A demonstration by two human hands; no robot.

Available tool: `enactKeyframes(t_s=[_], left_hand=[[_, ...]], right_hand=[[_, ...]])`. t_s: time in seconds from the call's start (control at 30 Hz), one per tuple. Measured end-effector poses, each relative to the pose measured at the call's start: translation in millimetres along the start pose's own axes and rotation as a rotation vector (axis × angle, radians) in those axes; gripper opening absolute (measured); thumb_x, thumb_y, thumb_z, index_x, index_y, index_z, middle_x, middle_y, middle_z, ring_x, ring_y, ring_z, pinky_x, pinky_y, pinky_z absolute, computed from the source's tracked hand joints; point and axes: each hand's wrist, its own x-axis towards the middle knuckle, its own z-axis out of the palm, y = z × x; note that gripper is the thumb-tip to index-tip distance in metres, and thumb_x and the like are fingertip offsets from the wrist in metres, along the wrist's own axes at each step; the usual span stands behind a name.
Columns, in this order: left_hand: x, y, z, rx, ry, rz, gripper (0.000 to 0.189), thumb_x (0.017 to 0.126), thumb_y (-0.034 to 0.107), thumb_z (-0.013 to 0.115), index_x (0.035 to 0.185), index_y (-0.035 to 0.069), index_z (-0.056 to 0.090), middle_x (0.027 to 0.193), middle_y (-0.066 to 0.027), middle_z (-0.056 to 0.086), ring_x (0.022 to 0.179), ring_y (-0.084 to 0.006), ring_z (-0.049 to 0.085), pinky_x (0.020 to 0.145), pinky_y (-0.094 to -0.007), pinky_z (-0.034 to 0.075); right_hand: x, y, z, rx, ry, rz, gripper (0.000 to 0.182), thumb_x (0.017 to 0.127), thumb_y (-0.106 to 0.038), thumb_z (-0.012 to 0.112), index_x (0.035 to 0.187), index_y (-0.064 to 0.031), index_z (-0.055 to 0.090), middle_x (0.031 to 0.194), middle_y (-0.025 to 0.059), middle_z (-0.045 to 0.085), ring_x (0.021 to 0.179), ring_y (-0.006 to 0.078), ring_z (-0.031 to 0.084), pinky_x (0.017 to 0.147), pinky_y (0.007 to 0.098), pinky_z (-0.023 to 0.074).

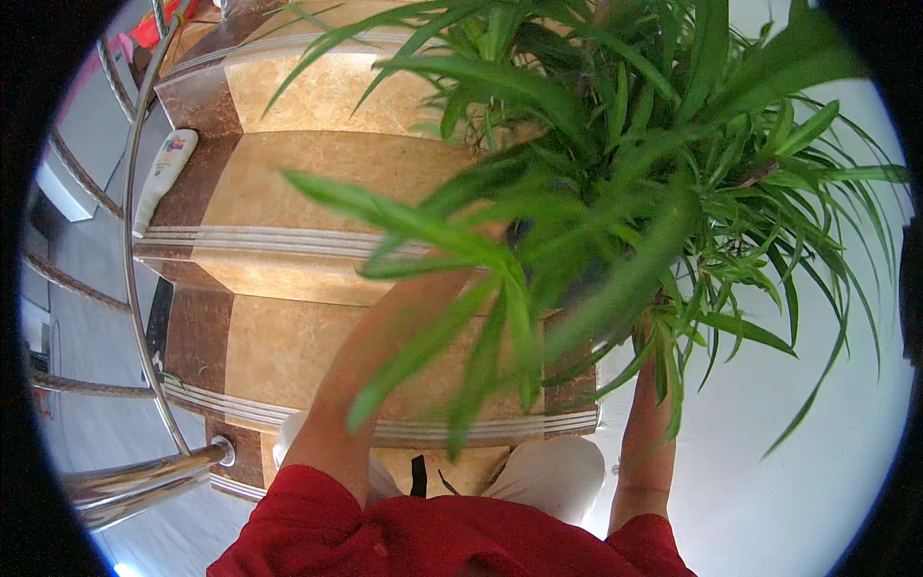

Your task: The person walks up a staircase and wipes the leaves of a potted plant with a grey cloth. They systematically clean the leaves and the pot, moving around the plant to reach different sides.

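Observation:
A bushy spider plant (620,144) with long green leaves fills the upper right of the head view, above a staircase. Between the leaves, a small part of its dark pot (577,278) shows. My left hand (494,229) is at the pot's left side, mostly covered by foliage. On the other side, my right forearm (647,425) goes up to the pot, and leaves hide that hand. The pot appears held between both hands. Several leaves near the camera are blurred and hang across my left forearm (360,360).
Tan and brown stone steps (324,177) with ridged edges rise ahead. A metal railing (130,180) with twisted bars runs along the left, joining a thick post (151,472). A white bottle (164,177) lies at one step's left end. A white wall (779,461) borders the right.

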Motion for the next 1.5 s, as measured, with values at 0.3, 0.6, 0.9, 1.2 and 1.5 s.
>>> enactKeyframes(t_s=[0.3, 0.6, 0.9, 1.2, 1.5], left_hand=[[-8.1, 0.5, 4.3, 0.108, 0.044, 0.058, 0.033, 0.085, 0.011, 0.054, 0.116, 0.003, 0.048, 0.104, -0.0102, 0.058, 0.089, -0.0182, 0.056, 0.076, -0.0350, 0.045], [-37.6, -13.9, -8.9, 0.520, -0.102, 0.212, 0.036, 0.083, 0.011, 0.055, 0.118, 0.003, 0.047, 0.104, -0.0104, 0.057, 0.088, -0.0194, 0.055, 0.075, -0.0372, 0.044], [-32.2, 17.0, 2.7, 0.126, 0.016, 0.135, 0.024, 0.083, 0.008, 0.058, 0.104, 0.000, 0.050, 0.090, -0.0104, 0.058, 0.073, -0.0190, 0.054, 0.062, -0.0336, 0.045], [-68.1, -30.0, -12.4, 0.055, 0.232, 0.122, 0.014, 0.081, 0.001, 0.056, 0.095, -0.001, 0.056, 0.082, -0.0046, 0.056, 0.069, -0.0111, 0.051, 0.059, -0.0241, 0.043], [-81.1, 9.1, 15.2, -0.581, -0.009, -0.181, 0.017, 0.080, 0.000, 0.058, 0.096, -0.003, 0.058, 0.083, -0.0031, 0.058, 0.071, -0.0074, 0.051, 0.063, -0.0196, 0.043]], right_hand=[[34.8, 17.2, 23.1, 0.027, -0.070, -0.008, 0.038, 0.093, -0.031, 0.044, 0.123, -0.0086, 0.043, 0.109, 0.0066, 0.051, 0.090, 0.0180, 0.051, 0.075, 0.0318, 0.0445], [55.3, 45.2, 32.0, 0.068, -0.161, -0.018, 0.036, 0.093, -0.031, 0.045, 0.120, -0.0082, 0.045, 0.104, 0.0056, 0.053, 0.085, 0.0161, 0.052, 0.070, 0.0295, 0.0461], [19.3, 82.2, -32.2, 0.121, -0.241, 0.053, 0.034, 0.093, -0.031, 0.045, 0.118, -0.0078, 0.047, 0.099, 0.0045, 0.056, 0.079, 0.0143, 0.054, 0.065, 0.0272, 0.0477], [-115.9, -1.9, 138.5, 0.052, -0.064, 0.302, 0.033, 0.077, -0.003, 0.062, 0.108, -0.0026, 0.052, 0.097, 0.0093, 0.060, 0.086, 0.0214, 0.059, 0.075, 0.0333, 0.0505], [-123.2, -14.7, 141.4, -0.439, -0.100, -0.093, 0.022, 0.079, -0.001, 0.059, 0.100, -0.0026, 0.051, 0.089, 0.0060, 0.057, 0.080, 0.0150, 0.056, 0.072, 0.0265, 0.0473]])
